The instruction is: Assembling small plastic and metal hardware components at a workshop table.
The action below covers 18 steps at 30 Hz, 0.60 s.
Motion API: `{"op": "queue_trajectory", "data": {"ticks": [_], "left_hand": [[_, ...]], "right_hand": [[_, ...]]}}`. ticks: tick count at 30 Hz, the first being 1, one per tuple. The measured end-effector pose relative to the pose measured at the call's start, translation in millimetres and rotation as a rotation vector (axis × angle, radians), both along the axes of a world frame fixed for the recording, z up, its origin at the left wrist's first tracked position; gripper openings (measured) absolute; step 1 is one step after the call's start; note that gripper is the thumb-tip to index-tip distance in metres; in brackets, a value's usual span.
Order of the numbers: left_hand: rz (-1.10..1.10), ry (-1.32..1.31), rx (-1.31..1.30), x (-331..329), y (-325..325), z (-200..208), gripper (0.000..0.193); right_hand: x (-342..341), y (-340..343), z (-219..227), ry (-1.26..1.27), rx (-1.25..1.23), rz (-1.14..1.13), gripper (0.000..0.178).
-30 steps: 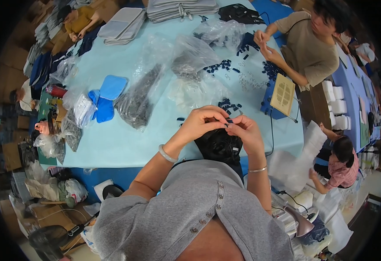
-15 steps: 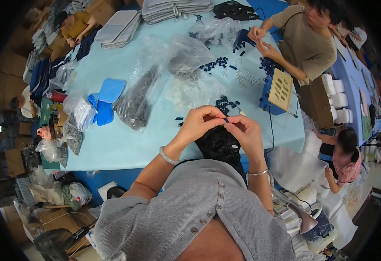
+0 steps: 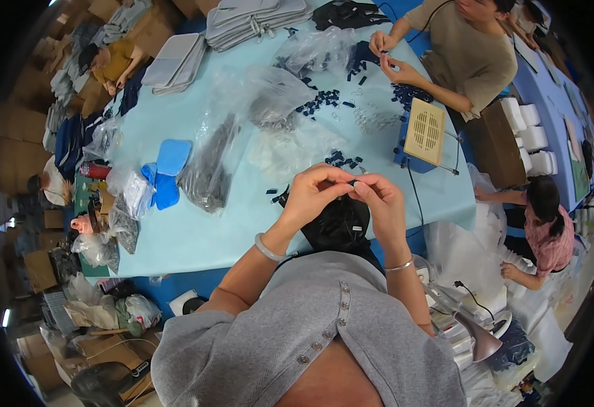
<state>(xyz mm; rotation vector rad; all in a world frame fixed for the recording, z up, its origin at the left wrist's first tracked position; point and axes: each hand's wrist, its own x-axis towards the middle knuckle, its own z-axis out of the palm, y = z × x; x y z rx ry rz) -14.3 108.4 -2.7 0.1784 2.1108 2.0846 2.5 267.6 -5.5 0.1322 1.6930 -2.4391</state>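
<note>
My left hand point(image 3: 312, 195) and my right hand point(image 3: 385, 203) meet above the table's near edge. Both pinch a small dark piece point(image 3: 353, 182) between thumbs and forefingers; it resembles the dark blue tabs nearby, but fingers cover most of it. Beneath my hands, a black cloth item point(image 3: 336, 227) rests at the table edge against my body. Just beyond my fingertips lie several loose dark blue tabs point(image 3: 341, 160). More dark blue tabs point(image 3: 324, 100) are heaped farther off, beside scattered small metal rings point(image 3: 373, 122).
Clear plastic bags of dark pieces point(image 3: 209, 176) lie left of centre on the light blue table point(image 3: 175, 241), near blue pouches point(image 3: 168, 180). A blue box with a cream grille point(image 3: 424, 132) stands right. Across the table, a co-worker point(image 3: 463, 54) handles something small. Grey flat cases point(image 3: 253, 24) are stacked behind.
The whole view has shifted and turned slightly. My hands stay together, pinching the small piece, with their fingers a little changed. The co-worker's hands across the table have come closer together.
</note>
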Motion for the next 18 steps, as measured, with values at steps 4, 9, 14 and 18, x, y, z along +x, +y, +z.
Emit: {"op": "queue_trajectory", "data": {"ticks": [4,9,14,18], "left_hand": [[0.004,0.000,0.026,-3,15,1,0.014],[-0.112,-0.111,0.049,-6,23,15,0.015],[-0.121,-0.087,-0.085,-8,30,21,0.016],[-0.017,-0.107,0.053,-8,37,15,0.014]], "right_hand": [[-2,6,-8,0.127,0.040,-0.146,0.010],[-4,22,-6,0.280,0.252,-0.146,0.019],[-8,38,2,0.278,0.337,-0.060,0.014],[-9,32,-3,0.224,0.017,-0.103,0.013]]}}
